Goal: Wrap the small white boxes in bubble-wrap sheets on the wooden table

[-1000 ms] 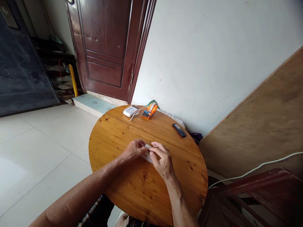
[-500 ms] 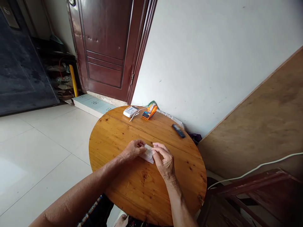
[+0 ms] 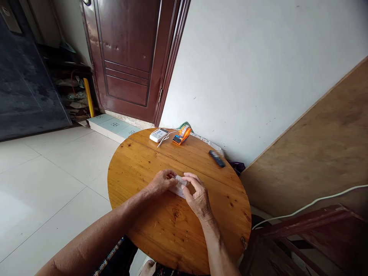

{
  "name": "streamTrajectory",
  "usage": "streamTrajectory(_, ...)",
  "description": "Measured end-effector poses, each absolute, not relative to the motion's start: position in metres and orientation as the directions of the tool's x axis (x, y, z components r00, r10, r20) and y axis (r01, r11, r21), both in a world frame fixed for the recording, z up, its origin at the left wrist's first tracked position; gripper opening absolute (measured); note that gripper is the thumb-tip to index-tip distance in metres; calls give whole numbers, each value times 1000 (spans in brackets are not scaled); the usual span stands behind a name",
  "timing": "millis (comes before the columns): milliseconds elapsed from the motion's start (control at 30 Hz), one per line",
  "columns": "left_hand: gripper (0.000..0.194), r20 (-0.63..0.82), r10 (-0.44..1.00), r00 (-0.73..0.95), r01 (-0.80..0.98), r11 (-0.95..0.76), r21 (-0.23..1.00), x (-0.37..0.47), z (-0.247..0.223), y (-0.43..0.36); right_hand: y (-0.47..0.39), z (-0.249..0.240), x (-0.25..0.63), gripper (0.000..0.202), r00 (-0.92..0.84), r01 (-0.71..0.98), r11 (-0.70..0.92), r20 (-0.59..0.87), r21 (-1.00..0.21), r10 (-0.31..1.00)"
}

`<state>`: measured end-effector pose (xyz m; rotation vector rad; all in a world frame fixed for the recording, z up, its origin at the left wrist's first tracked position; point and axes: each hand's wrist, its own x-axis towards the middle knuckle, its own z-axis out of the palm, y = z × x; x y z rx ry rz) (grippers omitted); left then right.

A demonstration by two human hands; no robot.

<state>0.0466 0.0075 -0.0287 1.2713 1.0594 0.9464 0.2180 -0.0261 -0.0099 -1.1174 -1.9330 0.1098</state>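
Note:
A small whitish packet [image 3: 177,189], thin and partly see-through with faint marks, lies slantwise just over the middle of the round wooden table [image 3: 138,161]. My left hand [image 3: 161,182] is closed on its left end, the thumb on top and the fingers curled behind. At the right end is my right hand [image 3: 199,197], thumb laid on the packet and index finger bent around its far edge. The fingers of both hands cover parts of the packet, so its ends are partly hidden.
Near the table's far edge stand a white box-like device [image 3: 158,135] with a white cord and an orange tape dispenser [image 3: 182,135]. A dark, blurred-out object [image 3: 216,158] lies at the right rim. Behind the table are a wall and a dark red door [image 3: 126,57].
My right hand has shifted slightly left, its thumb moving farther onto the packet and covering more of the right end. My left hand has stayed almost still.

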Motion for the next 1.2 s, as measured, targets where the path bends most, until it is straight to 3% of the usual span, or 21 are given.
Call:
streamTrajectory(333, 24, -52, 965, 255, 40, 44, 998, 47, -31, 7, -20, -13, 214, 9, -133, 616, 565, 634, -549, 761)
streamTrajectory(800, 24, -62, 962, 266, 51, 50, 997, 47, -29, 7, -20, -11, 213, 19, -47, 477, 462, 503, -748, 863)
streamTrajectory(1200, 21, -48, 966, 255, 62, 33, 998, 47, -28, 6, -23, -6, 221, 21, -150, 549, 526, 543, -649, 826)
